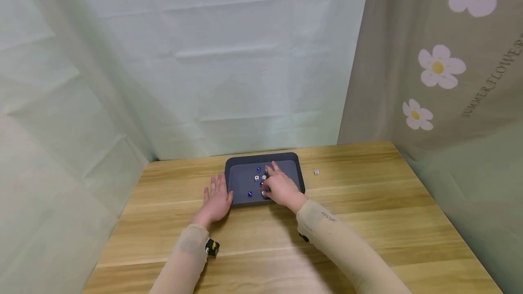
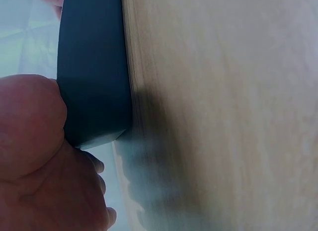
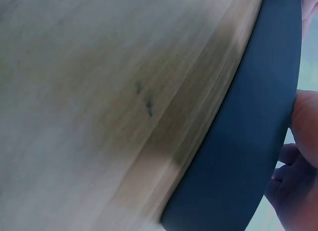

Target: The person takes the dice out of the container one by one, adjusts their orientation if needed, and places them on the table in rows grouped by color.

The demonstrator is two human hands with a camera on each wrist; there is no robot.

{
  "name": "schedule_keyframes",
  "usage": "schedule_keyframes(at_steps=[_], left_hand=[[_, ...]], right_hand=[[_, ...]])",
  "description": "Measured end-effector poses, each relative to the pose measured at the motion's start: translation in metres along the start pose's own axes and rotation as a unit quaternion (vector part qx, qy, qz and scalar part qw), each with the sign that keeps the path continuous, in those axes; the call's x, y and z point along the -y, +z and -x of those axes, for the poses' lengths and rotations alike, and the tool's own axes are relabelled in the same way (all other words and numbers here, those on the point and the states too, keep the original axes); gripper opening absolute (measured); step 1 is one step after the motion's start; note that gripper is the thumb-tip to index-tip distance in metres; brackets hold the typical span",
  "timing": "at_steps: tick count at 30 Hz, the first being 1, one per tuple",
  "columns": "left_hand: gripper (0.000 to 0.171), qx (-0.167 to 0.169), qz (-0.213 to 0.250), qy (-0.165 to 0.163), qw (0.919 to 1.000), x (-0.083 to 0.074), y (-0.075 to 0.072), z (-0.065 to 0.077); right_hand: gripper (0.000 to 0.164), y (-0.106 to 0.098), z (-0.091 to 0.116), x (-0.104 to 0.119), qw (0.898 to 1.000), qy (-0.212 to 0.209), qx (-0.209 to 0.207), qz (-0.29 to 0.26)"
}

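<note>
Dice (image 1: 256,178) probably light, hard; pinch opposite faces. My left hand (image 1: 216,199) spread; right hand (image 1: 282,188), can't tell grip.

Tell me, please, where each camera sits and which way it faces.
Head: on the head, facing forward and down at tray and table; left hand, right hand, sleeves show.
Left wrist: on that wrist, facing tray wall and table; part of left hand shows.
Right wrist: on that wrist, facing likewise; part of right hand shows.
Wrist views share tray wall and table.
</note>
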State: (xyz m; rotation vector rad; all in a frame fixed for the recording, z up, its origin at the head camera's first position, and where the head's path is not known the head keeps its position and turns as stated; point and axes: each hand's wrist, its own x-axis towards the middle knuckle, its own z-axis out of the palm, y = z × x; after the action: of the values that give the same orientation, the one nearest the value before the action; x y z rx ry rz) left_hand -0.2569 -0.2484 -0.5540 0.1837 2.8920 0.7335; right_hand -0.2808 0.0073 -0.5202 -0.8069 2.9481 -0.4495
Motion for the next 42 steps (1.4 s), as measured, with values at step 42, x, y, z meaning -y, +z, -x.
schedule_keyframes(at_steps=[42], left_hand=[[0.079, -0.01, -0.01, -0.01, 0.9999, 0.003, 0.003, 0.003]], right_hand=[[0.007, -0.026, 0.024, -0.058, 0.975, 0.028, -0.119, -0.187]])
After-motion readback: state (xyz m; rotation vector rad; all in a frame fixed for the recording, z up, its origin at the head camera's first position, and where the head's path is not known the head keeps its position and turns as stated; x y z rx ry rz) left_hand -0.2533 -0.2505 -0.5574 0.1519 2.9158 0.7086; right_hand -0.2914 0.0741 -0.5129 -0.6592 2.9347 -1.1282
